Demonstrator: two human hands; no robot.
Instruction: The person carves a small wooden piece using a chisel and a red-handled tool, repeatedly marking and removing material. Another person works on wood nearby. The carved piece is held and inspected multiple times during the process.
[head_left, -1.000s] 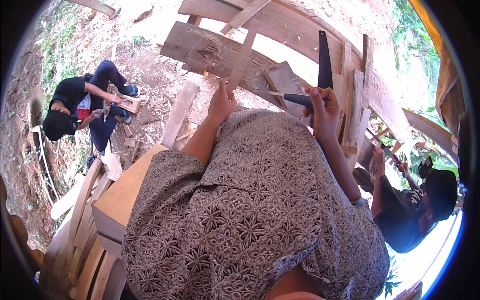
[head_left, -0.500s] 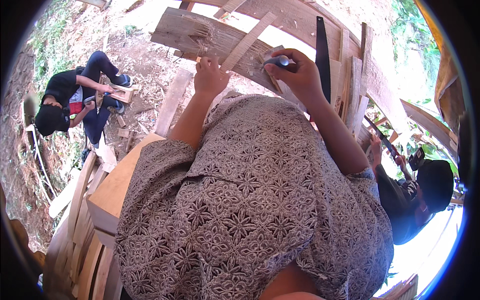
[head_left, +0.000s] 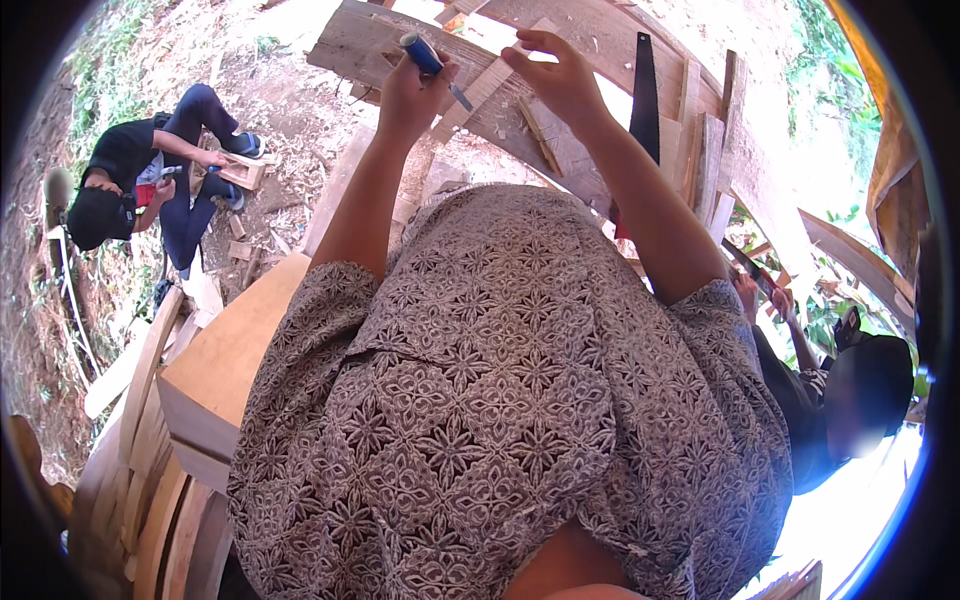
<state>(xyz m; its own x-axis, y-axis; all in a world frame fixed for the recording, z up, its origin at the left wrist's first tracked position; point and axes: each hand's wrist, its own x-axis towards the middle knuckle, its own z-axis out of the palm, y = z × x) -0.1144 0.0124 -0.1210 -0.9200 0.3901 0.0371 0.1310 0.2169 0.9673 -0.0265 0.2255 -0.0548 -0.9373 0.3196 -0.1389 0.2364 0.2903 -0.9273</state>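
Observation:
My left hand is closed round the blue handle of a chisel, whose narrow metal blade points down to the right. Under that blade a light wooden strip lies slantwise across a rough, weathered board. To the right, my right hand is raised over the board, fingers curved and apart, with nothing visible in them. A thin wood sliver rests on the board just below that hand.
A handsaw with a dark blade lies at right beside upright planks. One person sits at far left, working on a wooden block. Another person at right handles a saw. A large timber and stacked boards are near left.
The chisel has passed from my right hand to my left. My left hand now grips it upright, while my right hand has moved up and slightly left, away from the board's near edge.

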